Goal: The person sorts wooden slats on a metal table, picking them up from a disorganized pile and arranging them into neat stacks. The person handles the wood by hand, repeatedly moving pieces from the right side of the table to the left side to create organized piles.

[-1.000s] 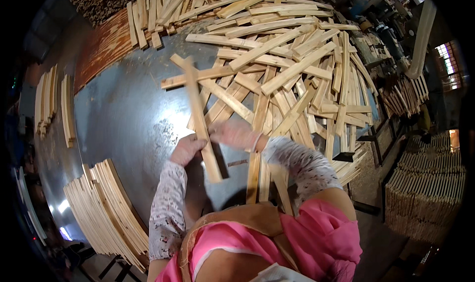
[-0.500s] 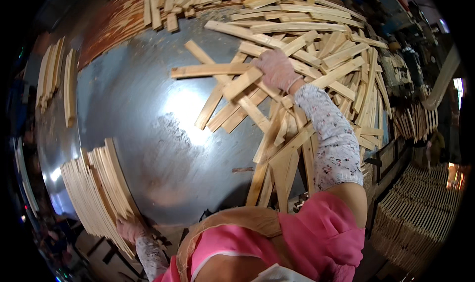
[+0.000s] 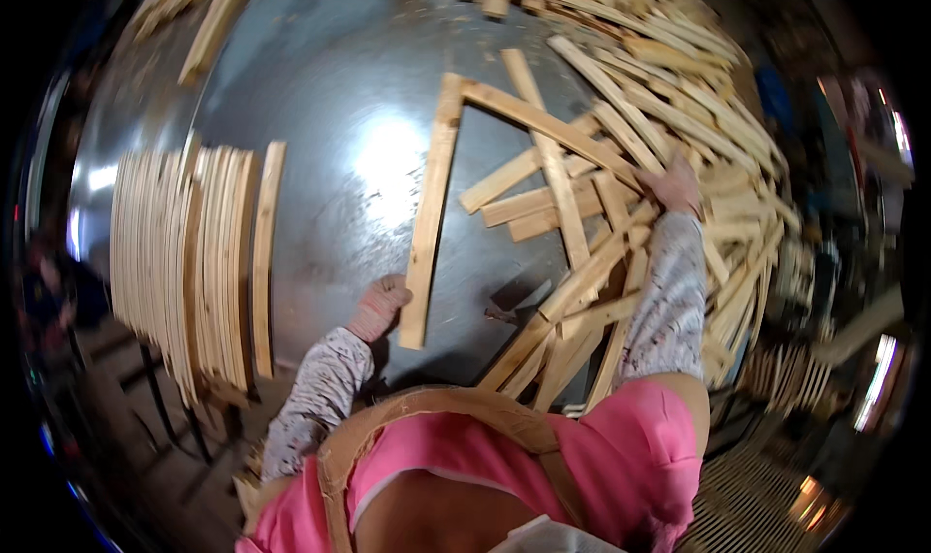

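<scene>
At frame centre a slat (image 3: 433, 213) runs up and slightly right, its lower part touching the left hand (image 3: 380, 308). The right hand (image 3: 674, 186), farther off, is on the pile (image 3: 731, 208); I cannot tell whether either grips.

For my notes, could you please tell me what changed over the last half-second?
The left hand moved right, from the row of strips to the near end of a wooden strip now left of the pile. The right hand remains at the pile.
</scene>
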Tool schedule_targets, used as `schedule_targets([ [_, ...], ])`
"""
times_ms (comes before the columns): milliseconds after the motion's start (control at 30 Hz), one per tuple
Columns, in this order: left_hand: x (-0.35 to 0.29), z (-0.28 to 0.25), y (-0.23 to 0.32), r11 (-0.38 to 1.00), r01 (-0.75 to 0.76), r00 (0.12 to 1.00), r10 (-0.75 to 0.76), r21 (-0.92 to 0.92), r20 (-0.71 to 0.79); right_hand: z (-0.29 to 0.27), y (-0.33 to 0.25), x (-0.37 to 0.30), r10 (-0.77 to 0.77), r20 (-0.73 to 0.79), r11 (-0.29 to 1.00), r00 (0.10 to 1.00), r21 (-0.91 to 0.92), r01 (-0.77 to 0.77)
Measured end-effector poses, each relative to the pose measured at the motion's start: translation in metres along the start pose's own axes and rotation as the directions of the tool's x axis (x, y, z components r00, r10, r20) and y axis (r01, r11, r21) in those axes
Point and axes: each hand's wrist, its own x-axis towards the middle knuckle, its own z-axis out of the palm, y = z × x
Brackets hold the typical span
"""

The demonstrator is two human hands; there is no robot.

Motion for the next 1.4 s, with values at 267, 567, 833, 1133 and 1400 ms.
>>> schedule_targets([
  [267,-0.065,-0.082,-0.019,0.833,-0.153,0.82,0.407,0.531,-0.402,-0.035,-0.141,-0.026,-0.136,0.363,0.955,0.922,-0.2,0.22],
  [567,-0.157,-0.172,0.032,0.549,0.266,0.711,0.443,0.792,-0.546,-0.113,-0.326,-0.097,-0.499,0.564,0.616,0.657,0.765,-0.188],
  [833,-0.169,-0.22,0.011,0.606,0.024,0.72,0.542,0.795,-0.434,-0.05,-0.424,-0.37,-0.675,0.642,-0.184,0.362,0.329,-0.926],
  [1133,-0.172,-0.289,-0.011,0.888,-0.345,0.845,0.435,0.306,-0.31,-0.047,-0.491,-0.395,-0.175,0.746,0.643,0.642,0.581,-0.499],
  [1400,-0.219,-0.32,-0.004,0.881,-0.428,0.791,0.473,0.201,-0.388,-0.054,-0.539,-0.406,-0.189,0.654,0.955,0.733,0.295,-0.017],
])
